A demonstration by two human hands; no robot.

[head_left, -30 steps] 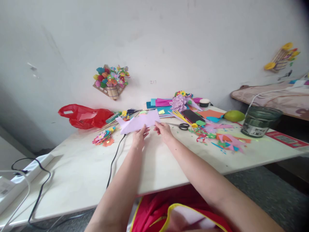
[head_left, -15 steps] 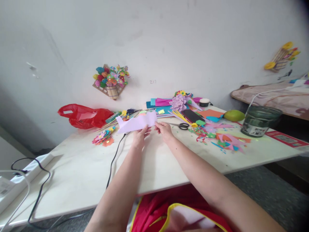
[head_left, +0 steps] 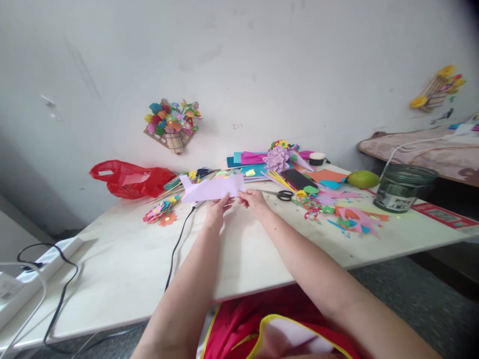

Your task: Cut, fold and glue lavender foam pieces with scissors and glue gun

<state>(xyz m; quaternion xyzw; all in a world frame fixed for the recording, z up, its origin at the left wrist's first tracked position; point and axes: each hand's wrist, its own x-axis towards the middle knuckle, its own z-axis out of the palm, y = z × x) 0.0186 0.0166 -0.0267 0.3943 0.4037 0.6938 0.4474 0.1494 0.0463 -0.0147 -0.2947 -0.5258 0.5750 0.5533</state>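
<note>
Two hands: both meet at frame centre, forearms running up from the bottom edge over a red garment point(head_left: 239, 319).
Left hand point(head_left: 216, 212): fingers pinched on the lower edge of the lilac paper point(head_left: 213, 188), near its right half.
Right hand point(head_left: 256, 202): fingertips closed on the paper's lower right corner, just beside the left hand.
Paper position: held just above the table point(head_left: 123, 259), centre frame, slightly beyond both hands.
Long axis: runs left to right across the frame; most of the sheet stretches left of the two grips, its far left end notched and unsupported.
Nearer hand: the left sits closer to the sheet's middle; the right holds only the end.
Left of frame: black cable point(head_left: 175, 249) trails toward the paper; small paper flowers point(head_left: 160, 214) lie near it; red bag point(head_left: 129, 178) behind.
Right of frame: scissors point(head_left: 280, 194), coloured scraps point(head_left: 348, 217), a green fruit point(head_left: 362, 178) and a dark jar point(head_left: 404, 188).
Farthest: flower basket craft point(head_left: 172, 124) on the wall, upper left of centre.
</note>
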